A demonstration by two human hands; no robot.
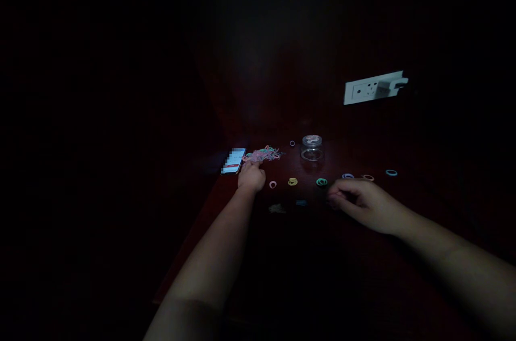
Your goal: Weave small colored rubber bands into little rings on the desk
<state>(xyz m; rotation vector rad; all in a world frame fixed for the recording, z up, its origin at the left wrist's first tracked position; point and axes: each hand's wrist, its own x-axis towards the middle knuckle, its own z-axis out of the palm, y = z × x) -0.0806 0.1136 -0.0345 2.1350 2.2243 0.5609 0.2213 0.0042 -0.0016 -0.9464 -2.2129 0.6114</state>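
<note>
My left hand (252, 176) reaches to the near edge of a tangled pile of coloured hair ties (264, 154), its fingers stretched out and touching it. My right hand (365, 201) hovers over the table's right half, thumb and fingertips pressed together; whatever they hold is lost in shadow. Between the hands lie a pink hair tie (273, 184), yellow hair ties (292, 182) and green hair ties (321, 182). Just beyond my right hand are purple (348, 175) and orange hair ties (367, 178), with a blue hair tie (391, 173) farther right.
A lidded clear jar (312, 149) stands behind the row, near a small dark ring (292, 143). A lit phone (234, 161) lies left of the pile. Dim pale strands (277, 208) and a bluish bundle (301, 203) lie nearer me. A wall socket (373, 88) holds a plug.
</note>
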